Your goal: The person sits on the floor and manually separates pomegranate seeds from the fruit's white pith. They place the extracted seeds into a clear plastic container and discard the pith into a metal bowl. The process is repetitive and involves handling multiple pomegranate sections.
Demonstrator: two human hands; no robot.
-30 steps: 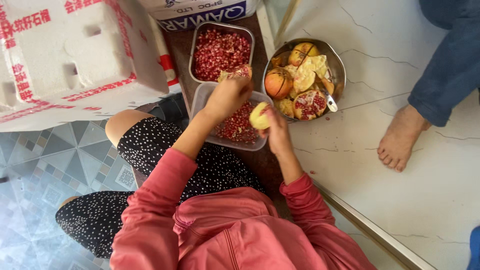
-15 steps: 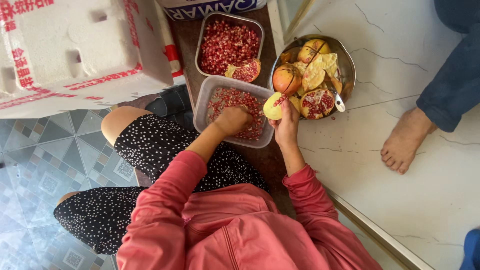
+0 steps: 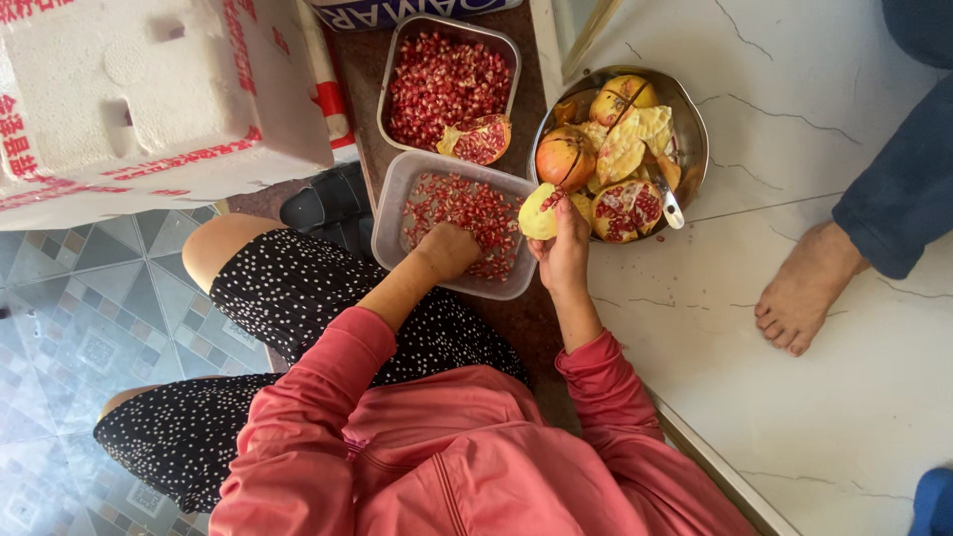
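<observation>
1. Head view shows us our right hand gripping a pomegranate piece between the clear plastic tray and the steel bowl.
2. Our left hand rests curled in that tray among loose seeds; whether it pinches any, we cannot tell.
3. Beyond sits a metal tray of seeds with a pomegranate chunk.
4. A bare foot stands on the marble floor.

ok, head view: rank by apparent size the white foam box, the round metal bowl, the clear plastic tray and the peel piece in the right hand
1. White foam box, cut off by the frame.
2. and 3. Round metal bowl and clear plastic tray: too alike to rank.
4. Peel piece in the right hand.
</observation>
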